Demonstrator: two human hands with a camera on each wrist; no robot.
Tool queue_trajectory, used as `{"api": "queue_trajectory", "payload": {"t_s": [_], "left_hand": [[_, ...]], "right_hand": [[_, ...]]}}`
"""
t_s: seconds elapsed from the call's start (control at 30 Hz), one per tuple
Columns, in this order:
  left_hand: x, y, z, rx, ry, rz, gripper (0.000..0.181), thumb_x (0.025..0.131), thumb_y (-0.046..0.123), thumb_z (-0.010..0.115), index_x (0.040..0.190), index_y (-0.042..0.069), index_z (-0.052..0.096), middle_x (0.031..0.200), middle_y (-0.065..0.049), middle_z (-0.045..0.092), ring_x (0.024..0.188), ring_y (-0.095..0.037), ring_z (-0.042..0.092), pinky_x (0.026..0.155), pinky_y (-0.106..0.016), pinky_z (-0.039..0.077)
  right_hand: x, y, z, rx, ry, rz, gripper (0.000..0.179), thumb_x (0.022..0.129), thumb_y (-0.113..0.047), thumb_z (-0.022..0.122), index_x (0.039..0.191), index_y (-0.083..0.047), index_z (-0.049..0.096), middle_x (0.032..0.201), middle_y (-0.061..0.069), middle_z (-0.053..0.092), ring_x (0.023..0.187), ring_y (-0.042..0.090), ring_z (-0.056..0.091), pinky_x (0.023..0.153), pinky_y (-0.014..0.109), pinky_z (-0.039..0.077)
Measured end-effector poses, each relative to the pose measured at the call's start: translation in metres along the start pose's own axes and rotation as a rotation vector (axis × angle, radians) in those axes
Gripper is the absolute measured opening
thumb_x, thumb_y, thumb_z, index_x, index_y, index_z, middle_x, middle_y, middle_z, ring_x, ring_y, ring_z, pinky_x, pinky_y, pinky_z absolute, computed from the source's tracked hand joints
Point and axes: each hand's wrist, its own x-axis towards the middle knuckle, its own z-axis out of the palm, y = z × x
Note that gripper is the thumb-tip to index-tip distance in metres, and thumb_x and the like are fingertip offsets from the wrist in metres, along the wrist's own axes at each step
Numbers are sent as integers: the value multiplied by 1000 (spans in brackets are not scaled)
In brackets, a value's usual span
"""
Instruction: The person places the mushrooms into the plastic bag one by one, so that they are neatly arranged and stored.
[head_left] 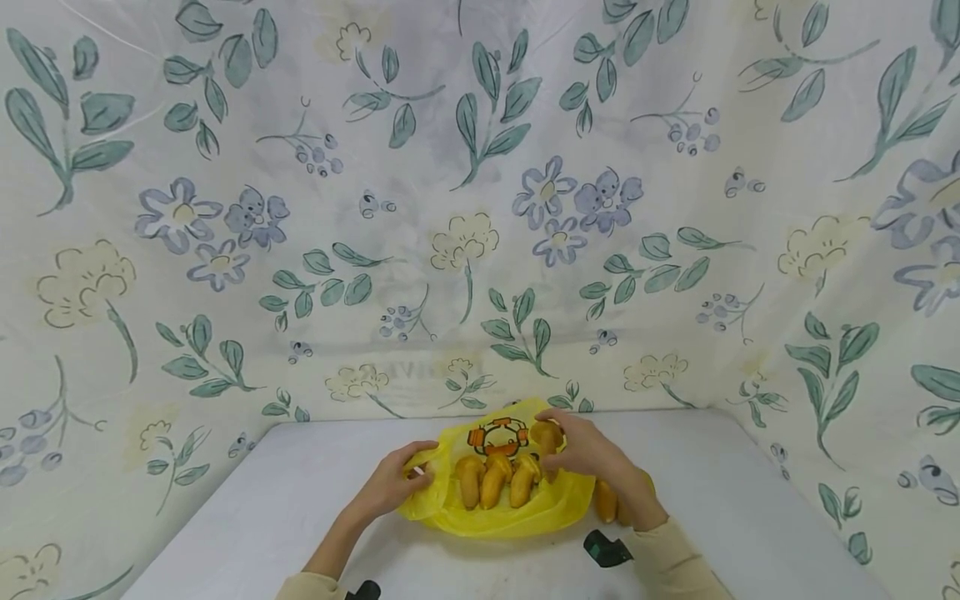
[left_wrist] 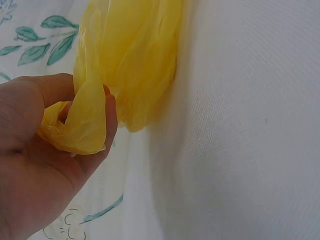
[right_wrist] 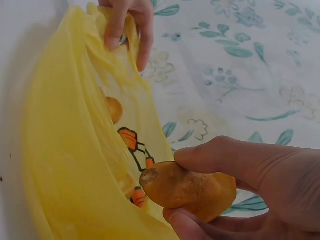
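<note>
Pinched between the thumb and fingers of the right hand (right_wrist: pixel 285 190), one yellow-brown oblong piece (right_wrist: pixel 190 192) is held at the right side of the yellow bag (head_left: pixel 517 521); the fingers are parted only as wide as this piece. At the other end, the left hand (head_left: pixel 393 481) holds the thin edge of the bag between its thumb and curled fingers. Three similar pieces (head_left: pixel 493 485) lie side by side in the bag — behind them I see a printed cartoon figure (head_left: pixel 504 437). More pieces (head_left: pixel 606 502) are on the white table (head_left: pixel 225 517), partly hidden by the right forearm. Near this forearm shows a black object (head_left: pixel 606 548) — what it is, I cannot tell. Behind the table hangs a pale cloth (head_left: pixel 420 292) with leaves and flowers.
</note>
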Motion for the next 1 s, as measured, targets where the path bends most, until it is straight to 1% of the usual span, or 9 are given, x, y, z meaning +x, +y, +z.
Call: {"api": "queue_trajectory", "payload": {"t_s": [0.1,0.3,0.53,0.73,0.87,0.93,1.0], "left_hand": [[1,0,0,3,5,-5,46,86,3,67,131,8,59,131,-16,60,90,-17,56,78,-23,49],[1,2,-1,10,3,-7,46,86,3,68,131,8,60,131,-17,60,89,-17,56,77,-22,49],[0,2,-1,7,2,-12,46,86,3,68,131,8,60,131,-16,61,89,-17,56,78,-23,49],[0,2,0,-5,-1,-36,46,86,3,69,131,9,60,131,-16,60,89,-17,56,78,-24,50],[-1,3,0,-18,-3,-41,46,86,3,68,131,8,59,131,-16,60,88,-17,56,76,-24,51],[-1,3,0,-18,-4,-40,46,86,3,68,131,8,59,131,-16,60,88,-17,56,76,-23,50],[-1,3,0,-15,-4,-35,46,86,3,68,132,8,59,131,-17,60,88,-17,56,76,-22,50]], "right_hand": [[5,-2,4,-6,-16,-14,62,79,-14,79,135,-10,53,130,11,61,106,25,59,90,44,55],[9,-6,12,11,-48,1,59,81,-14,78,134,-12,52,131,14,60,96,23,60,78,37,58],[9,-6,21,53,-76,23,57,83,-13,77,134,-13,52,131,14,59,98,23,59,78,37,58],[8,-2,26,20,-84,61,56,82,-14,78,132,-14,53,135,17,57,91,22,61,80,40,58],[6,0,26,-23,-65,61,56,80,-12,79,131,-11,54,133,17,58,97,23,58,87,44,55],[6,1,26,-37,-60,66,56,80,-10,79,130,-9,54,132,17,59,96,23,57,86,43,54],[5,2,26,-38,-61,75,56,80,-9,79,130,-8,54,130,17,60,89,21,58,79,38,55]]}}
